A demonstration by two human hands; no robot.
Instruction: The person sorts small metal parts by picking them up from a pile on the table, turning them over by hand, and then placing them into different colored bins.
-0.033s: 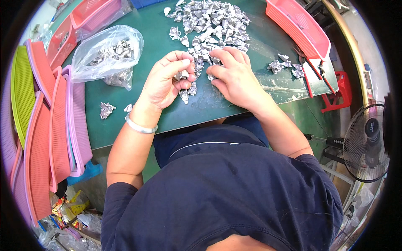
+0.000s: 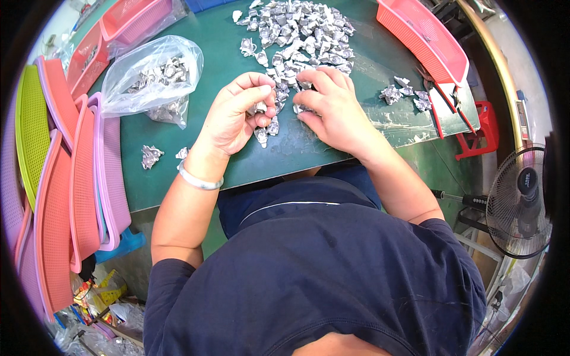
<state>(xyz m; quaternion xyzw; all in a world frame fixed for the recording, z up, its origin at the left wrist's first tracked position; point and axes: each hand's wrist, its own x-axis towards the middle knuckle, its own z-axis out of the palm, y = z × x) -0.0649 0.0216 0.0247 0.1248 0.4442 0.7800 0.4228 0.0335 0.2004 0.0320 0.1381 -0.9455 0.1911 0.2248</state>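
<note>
A heap of small silver-grey metal castings (image 2: 306,29) lies on the green table (image 2: 219,53), trailing toward me between my hands. My left hand (image 2: 240,113) is closed at the left of this trail, its fingers curled round a metal casting (image 2: 259,108) that shows partly between thumb and fingers. Another casting (image 2: 261,136) lies just below those fingertips. At the near edge of the heap, my right hand (image 2: 332,107) bends over with thumb and forefinger round a casting (image 2: 300,108), mostly covered by the fingers.
An open clear plastic bag (image 2: 122,98) with castings stands left. Stacked coloured baskets (image 2: 56,225) line the left side. At right are a pink basket (image 2: 424,44), several loose castings (image 2: 390,94), red-handled pliers (image 2: 436,113), a red stool (image 2: 488,130) and a fan (image 2: 519,202).
The thumb and fingers of my right hand have shifted very slightly. Otherwise things stay as they were.
</note>
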